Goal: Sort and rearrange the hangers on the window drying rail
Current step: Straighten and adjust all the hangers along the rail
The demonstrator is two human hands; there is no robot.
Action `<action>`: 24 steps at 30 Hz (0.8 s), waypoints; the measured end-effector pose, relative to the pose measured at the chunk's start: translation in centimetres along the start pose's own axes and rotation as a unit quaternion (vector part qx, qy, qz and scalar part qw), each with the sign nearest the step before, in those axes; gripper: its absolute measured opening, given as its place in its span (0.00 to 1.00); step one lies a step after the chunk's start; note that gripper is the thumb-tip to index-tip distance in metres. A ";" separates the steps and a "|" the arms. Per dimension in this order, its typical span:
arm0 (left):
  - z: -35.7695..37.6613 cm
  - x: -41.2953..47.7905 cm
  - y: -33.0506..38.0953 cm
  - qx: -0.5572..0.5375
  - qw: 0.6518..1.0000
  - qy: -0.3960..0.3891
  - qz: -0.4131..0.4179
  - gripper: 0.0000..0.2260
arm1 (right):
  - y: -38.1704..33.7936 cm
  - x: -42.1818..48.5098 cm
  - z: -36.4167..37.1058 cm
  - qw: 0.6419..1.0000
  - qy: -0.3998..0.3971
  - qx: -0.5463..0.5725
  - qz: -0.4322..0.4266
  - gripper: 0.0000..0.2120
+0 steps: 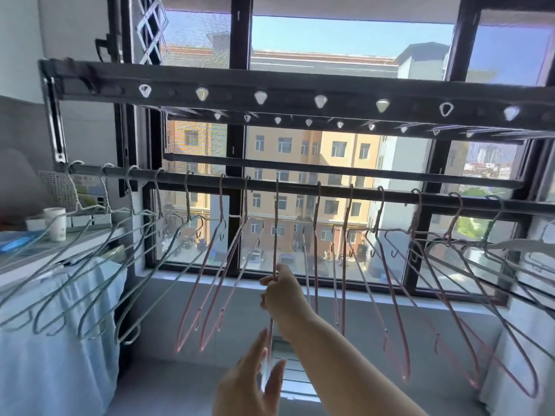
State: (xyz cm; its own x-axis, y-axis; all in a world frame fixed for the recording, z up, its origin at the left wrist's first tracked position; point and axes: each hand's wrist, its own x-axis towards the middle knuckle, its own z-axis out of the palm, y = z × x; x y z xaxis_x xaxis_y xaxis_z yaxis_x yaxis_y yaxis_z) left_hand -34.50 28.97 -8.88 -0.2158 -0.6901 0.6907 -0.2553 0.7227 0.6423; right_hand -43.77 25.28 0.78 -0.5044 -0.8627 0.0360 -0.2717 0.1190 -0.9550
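Window frame (238, 145) fills the back, and a perforated upper rack (270, 85) overhangs it. Drying rail (300, 187) spans the full width and is crowded: grey-green hangers (129, 336) bunched left, pink hangers (404, 355) centre and right, narrow gaps. White cloth (60, 355) below left; cup (57, 219) on counter (36, 259). Right hand (282, 291) fingers pinch one pink hanger (275, 229) hanging edge-on mid-rail. Left hand (249, 382) fingers straight, released, just beside its lower end.

A: Big window (239, 139), black frames, bright sun, blue sky (345, 34).
B: Yeah, tan flats (339, 163) outside. White cup (55, 219) on the left shelf (18, 267), pale cloth (60, 340) below it, grey wall (390, 325) under the sill (186, 279).
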 end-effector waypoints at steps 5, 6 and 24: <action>0.5 0.5 0.0 -0.014 1.000 0.008 -0.020 0.23 | 0.2 0.6 0.2 0.996 0.032 0.080 -0.004 0.24; 0.4 0.6 0.0 -0.021 1.000 0.010 -0.018 0.23 | 0.2 0.7 0.2 0.994 0.039 0.098 -0.001 0.24; -0.1 0.4 0.6 -0.025 0.999 -0.012 -0.027 0.19 | 0.7 -0.2 -0.6 0.990 0.032 0.141 -0.002 0.24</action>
State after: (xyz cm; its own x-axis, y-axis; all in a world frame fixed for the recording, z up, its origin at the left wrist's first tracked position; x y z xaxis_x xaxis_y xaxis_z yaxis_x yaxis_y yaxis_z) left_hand -34.63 29.19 -8.16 -0.2262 -0.7285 0.6466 -0.2192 0.6848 0.6950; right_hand -44.36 25.84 0.33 -0.5571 -0.8289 0.0501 -0.0391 -0.0340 -0.9987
